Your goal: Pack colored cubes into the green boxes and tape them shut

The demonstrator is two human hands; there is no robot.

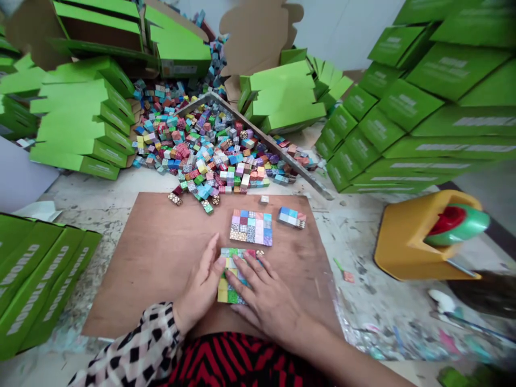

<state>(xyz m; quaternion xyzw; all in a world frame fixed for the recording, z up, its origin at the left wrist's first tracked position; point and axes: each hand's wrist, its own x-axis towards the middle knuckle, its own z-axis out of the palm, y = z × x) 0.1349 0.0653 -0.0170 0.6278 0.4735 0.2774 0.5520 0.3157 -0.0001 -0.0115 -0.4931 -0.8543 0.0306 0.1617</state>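
Note:
On a brown board [153, 269] lies a flat block of small patterned cubes [226, 290]. My left hand [200, 287] rests against its left side with fingers stretched out. My right hand [268, 301] lies flat on top of it, fingers spread, covering most of it. Just beyond sits a second flat block of cubes [251, 227], and to its right a short row of cubes [291, 217]. Neither hand grips anything.
A large heap of loose coloured cubes [209, 150] lies behind the board, bounded by a metal angle bar [282, 156]. Stacks of green boxes [403, 107] rise at right, more at left [80, 123] and near left [36, 279]. A yellow tape dispenser [427, 236] stands right.

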